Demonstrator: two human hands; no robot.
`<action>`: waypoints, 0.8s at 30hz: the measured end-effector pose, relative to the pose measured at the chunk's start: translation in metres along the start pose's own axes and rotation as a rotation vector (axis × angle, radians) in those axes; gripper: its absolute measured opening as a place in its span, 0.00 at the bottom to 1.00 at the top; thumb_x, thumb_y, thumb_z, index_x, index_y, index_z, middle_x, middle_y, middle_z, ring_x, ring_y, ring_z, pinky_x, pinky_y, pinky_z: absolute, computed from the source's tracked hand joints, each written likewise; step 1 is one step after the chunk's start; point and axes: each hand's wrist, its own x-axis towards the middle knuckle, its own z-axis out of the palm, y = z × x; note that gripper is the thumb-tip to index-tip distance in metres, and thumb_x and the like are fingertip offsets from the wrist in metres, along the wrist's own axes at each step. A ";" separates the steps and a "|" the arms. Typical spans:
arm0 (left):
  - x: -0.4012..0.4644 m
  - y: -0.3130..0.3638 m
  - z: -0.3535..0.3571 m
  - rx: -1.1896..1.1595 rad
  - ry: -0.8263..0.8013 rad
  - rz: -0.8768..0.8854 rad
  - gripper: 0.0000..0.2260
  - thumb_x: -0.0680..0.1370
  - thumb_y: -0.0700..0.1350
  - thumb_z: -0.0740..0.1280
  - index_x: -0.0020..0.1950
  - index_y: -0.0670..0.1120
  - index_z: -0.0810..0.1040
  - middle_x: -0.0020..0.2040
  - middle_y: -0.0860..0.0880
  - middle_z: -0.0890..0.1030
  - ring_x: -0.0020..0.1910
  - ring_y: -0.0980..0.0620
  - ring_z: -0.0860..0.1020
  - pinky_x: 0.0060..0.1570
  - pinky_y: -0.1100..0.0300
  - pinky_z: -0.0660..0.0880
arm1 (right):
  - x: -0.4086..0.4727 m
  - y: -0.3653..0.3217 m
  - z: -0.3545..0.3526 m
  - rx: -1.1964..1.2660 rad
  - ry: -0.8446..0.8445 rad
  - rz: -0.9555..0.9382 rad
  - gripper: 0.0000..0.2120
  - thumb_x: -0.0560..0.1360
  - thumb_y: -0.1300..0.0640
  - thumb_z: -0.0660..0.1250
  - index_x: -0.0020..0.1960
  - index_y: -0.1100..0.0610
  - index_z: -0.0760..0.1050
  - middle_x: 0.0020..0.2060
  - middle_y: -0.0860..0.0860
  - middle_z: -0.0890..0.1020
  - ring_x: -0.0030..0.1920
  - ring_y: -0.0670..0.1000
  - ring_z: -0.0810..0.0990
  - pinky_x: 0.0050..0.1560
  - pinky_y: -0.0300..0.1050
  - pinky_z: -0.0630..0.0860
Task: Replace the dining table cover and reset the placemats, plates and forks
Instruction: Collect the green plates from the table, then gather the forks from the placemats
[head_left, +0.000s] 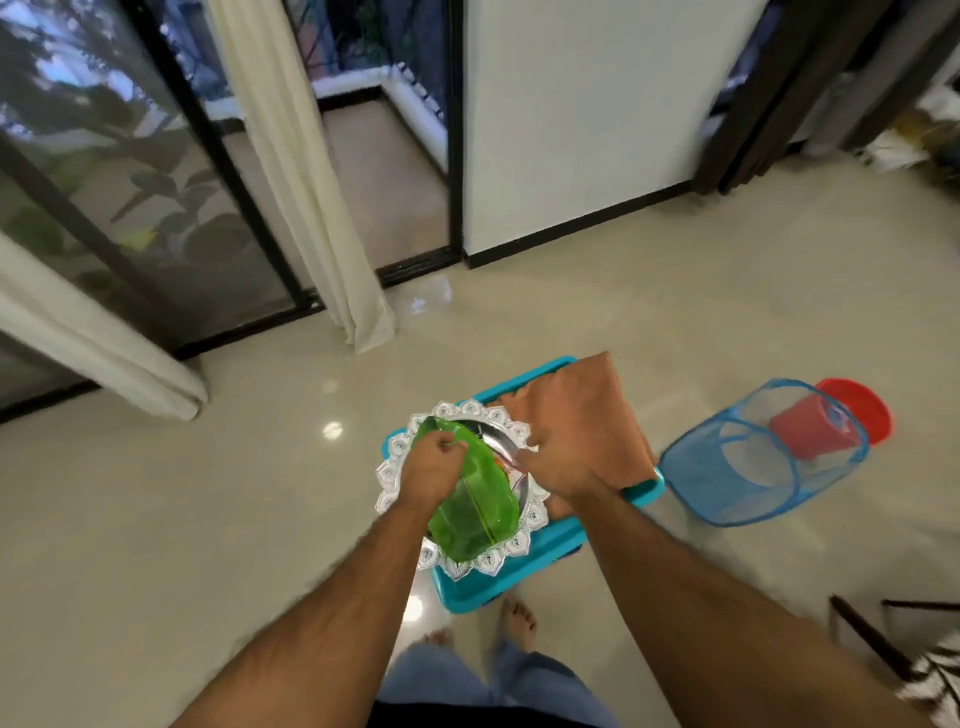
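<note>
Tiled floor (208, 519); left hand (431, 467) pinches green placemat (475, 514) top; right hand (563, 457) grips its opposite edge.

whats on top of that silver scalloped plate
A green leaf-shaped placemat lies across the silver plate, gripped by the left hand. Beside the right hand something metallic shows; the rest is covered.

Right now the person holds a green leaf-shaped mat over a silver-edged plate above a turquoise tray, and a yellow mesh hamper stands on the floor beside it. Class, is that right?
Not quite. In the head view the mesh hamper is blue, not yellow. The rest holds: the left hand grips the green mat over the silver-edged plate above the turquoise tray.
</note>
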 end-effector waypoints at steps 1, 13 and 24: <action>-0.004 0.007 0.005 0.008 -0.031 0.043 0.13 0.78 0.46 0.67 0.60 0.43 0.78 0.53 0.46 0.81 0.46 0.50 0.77 0.48 0.62 0.70 | -0.007 0.007 -0.005 0.009 0.030 0.012 0.18 0.77 0.50 0.68 0.61 0.62 0.76 0.56 0.57 0.81 0.56 0.53 0.78 0.53 0.41 0.70; -0.114 0.050 0.117 0.256 -0.628 0.371 0.08 0.79 0.43 0.66 0.40 0.49 0.76 0.39 0.47 0.78 0.37 0.49 0.77 0.35 0.58 0.73 | -0.176 0.127 -0.057 0.227 0.411 0.338 0.11 0.76 0.55 0.67 0.35 0.55 0.74 0.30 0.52 0.76 0.35 0.52 0.75 0.45 0.50 0.78; -0.277 0.060 0.280 0.551 -1.095 0.532 0.04 0.81 0.45 0.62 0.48 0.48 0.74 0.45 0.48 0.77 0.38 0.54 0.76 0.34 0.62 0.70 | -0.353 0.300 -0.094 0.542 0.701 0.693 0.11 0.77 0.50 0.67 0.51 0.57 0.79 0.42 0.53 0.81 0.46 0.56 0.83 0.40 0.48 0.83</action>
